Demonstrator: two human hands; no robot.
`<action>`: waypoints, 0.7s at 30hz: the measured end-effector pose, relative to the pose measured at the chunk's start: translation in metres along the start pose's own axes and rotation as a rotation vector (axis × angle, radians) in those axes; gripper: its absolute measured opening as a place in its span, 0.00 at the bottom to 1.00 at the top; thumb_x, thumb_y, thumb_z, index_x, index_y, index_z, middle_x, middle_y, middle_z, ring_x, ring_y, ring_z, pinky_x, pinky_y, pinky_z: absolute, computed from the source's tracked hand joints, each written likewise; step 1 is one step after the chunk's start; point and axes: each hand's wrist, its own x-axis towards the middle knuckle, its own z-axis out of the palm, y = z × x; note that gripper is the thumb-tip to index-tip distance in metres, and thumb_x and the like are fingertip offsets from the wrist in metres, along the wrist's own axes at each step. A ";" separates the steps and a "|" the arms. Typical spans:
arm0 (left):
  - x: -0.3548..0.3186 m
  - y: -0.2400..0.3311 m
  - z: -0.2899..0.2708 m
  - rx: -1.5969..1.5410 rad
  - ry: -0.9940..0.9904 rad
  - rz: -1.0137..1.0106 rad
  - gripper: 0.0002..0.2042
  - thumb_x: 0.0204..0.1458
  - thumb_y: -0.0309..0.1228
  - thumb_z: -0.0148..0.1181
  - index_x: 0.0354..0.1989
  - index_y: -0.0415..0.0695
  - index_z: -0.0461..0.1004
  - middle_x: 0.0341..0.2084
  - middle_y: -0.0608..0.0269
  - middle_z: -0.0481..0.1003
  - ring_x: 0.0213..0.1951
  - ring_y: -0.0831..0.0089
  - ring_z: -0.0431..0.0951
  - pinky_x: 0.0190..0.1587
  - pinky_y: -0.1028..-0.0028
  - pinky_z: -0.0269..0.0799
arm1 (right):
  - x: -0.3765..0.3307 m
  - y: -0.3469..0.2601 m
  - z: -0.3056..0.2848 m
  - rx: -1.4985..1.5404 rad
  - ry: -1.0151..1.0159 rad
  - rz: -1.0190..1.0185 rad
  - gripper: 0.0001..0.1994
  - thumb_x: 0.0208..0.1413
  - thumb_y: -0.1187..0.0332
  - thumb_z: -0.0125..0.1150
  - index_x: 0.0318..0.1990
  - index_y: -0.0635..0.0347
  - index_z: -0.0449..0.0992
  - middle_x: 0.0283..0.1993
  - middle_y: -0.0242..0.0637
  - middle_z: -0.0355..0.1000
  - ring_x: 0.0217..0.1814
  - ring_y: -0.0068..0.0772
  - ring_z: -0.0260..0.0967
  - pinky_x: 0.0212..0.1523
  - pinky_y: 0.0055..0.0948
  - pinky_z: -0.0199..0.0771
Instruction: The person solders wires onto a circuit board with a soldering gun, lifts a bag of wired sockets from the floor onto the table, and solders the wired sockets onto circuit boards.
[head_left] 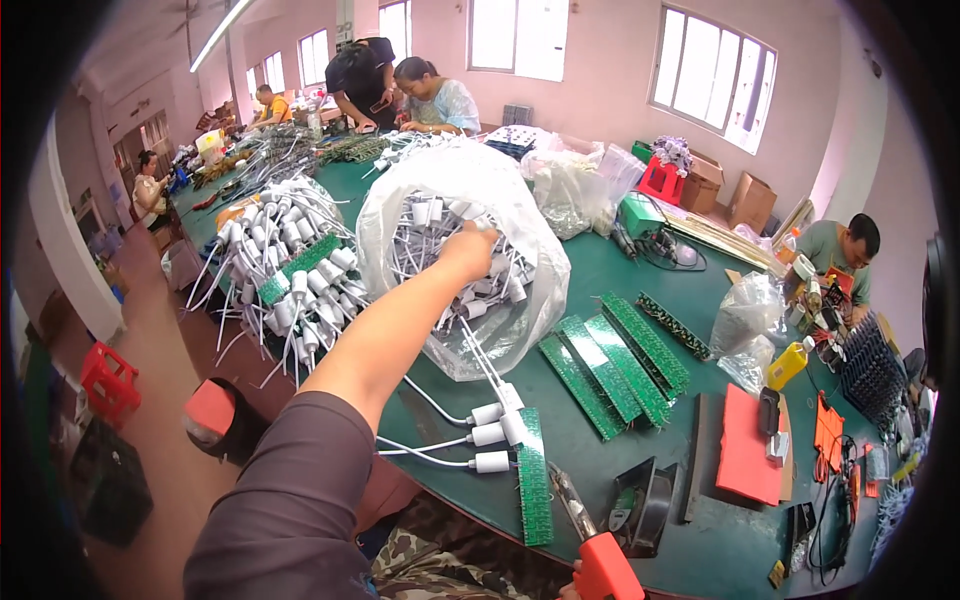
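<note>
My left hand [471, 251] reaches into a clear plastic bag [540, 315] full of white cylindrical parts with pale cables [492, 284]. Its fingers look curled among these parts; what they hold is hidden. At the bottom edge my right hand [570, 590], mostly out of view, is closed round the red handle of a soldering iron [612, 568]. The iron's metal tip points up and left, beside a narrow green circuit board strip [534, 480]. Several white cylinders [488, 434] lie at this strip's upper end, cables trailing left and up to the bag.
Several green circuit board strips [615, 365] lie right of the bag. A large heap of cabled white cylinders [300, 270] overhangs the left table edge. A black stand [642, 505], red pad [750, 445] and yellow bottle [790, 363] stand right. Other people work around the table.
</note>
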 end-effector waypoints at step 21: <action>-0.302 0.077 -0.031 -0.440 0.084 0.796 0.17 0.43 0.21 0.62 0.45 0.40 0.72 0.42 0.52 0.74 0.37 0.55 0.76 0.40 0.62 0.74 | -0.024 0.010 -0.017 -0.031 -0.131 0.159 0.22 0.61 0.80 0.56 0.64 0.69 0.68 0.41 0.35 0.73 0.34 0.23 0.68 0.37 0.24 0.69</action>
